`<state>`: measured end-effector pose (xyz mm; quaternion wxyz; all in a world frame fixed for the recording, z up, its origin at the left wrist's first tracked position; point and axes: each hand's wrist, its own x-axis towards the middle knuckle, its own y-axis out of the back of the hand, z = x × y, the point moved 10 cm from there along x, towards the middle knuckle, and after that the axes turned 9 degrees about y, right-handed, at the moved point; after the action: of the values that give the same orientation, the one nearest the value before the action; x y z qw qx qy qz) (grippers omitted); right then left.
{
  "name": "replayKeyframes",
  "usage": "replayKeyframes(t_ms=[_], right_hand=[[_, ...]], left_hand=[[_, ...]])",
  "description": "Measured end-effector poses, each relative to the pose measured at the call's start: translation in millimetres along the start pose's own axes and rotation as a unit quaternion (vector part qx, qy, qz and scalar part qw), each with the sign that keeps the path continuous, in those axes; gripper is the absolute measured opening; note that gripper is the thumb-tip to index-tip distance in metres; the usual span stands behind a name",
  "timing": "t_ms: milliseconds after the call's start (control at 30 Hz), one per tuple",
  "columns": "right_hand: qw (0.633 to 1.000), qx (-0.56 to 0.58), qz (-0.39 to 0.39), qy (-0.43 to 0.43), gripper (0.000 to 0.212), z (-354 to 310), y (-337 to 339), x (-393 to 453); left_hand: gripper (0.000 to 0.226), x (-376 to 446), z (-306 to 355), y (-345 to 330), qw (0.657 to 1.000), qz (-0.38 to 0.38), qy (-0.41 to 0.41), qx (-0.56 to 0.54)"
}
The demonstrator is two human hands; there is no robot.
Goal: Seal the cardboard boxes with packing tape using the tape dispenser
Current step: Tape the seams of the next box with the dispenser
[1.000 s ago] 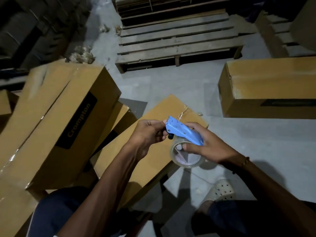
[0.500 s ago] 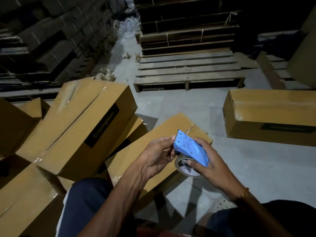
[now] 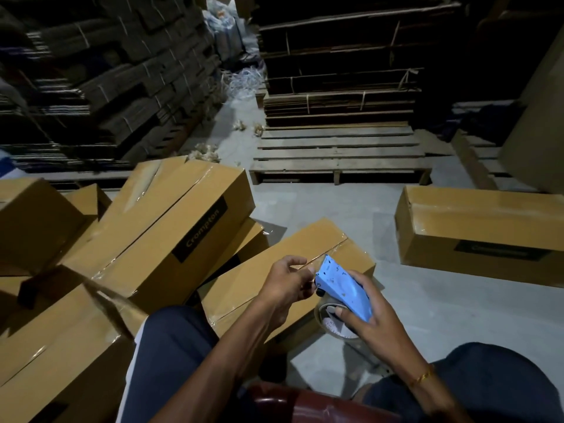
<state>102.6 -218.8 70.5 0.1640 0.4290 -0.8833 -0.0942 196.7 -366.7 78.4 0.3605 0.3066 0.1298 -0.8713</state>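
Unmoved, right hand (image 3: pixel 370 323) grips tape dispenser (image 3: pixel 343 290); left hand (image 3: pixel 285 285) pinches its tip.

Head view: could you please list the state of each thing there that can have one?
tape dispenser: blue, held above the box, roll loaded.
right hand: grips the dispenser.
left hand: pinches at the dispenser's front end.
box under the hands: closed, tape along seam.
Crompton box: closed, taped.

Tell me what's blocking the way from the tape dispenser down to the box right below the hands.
Nothing visible. The right hand grips the blue tape dispenser, the left hand fingers its front end, and the cardboard box lies directly beneath with its top seam bare.
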Motion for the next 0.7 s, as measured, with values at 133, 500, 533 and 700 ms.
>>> replayKeyframes(t_ms=[133,500,533,700], right_hand=[[1.000,0.016,-0.004,-0.001,0.055,-5.8,-2.6,-5.6],[0.996,-0.091,-0.014,0.024,0.065,13.7,-0.7,-2.8],[0.995,-0.099,-0.014,0.026,0.066,14.2,-1.2,-3.1],[0.993,-0.115,-0.006,0.033,0.063,11.6,0.4,-2.8]], left_hand=[[0.021,-7.0,-1.7,1.2,1.000,-0.019,0.001,0.014],[0.029,1.8,-10.7,3.7,0.994,-0.050,0.064,-0.076],[0.030,3.7,-10.9,3.9,0.995,-0.051,0.062,-0.064],[0.022,17.1,-12.1,3.9,0.997,-0.053,0.055,0.002]])
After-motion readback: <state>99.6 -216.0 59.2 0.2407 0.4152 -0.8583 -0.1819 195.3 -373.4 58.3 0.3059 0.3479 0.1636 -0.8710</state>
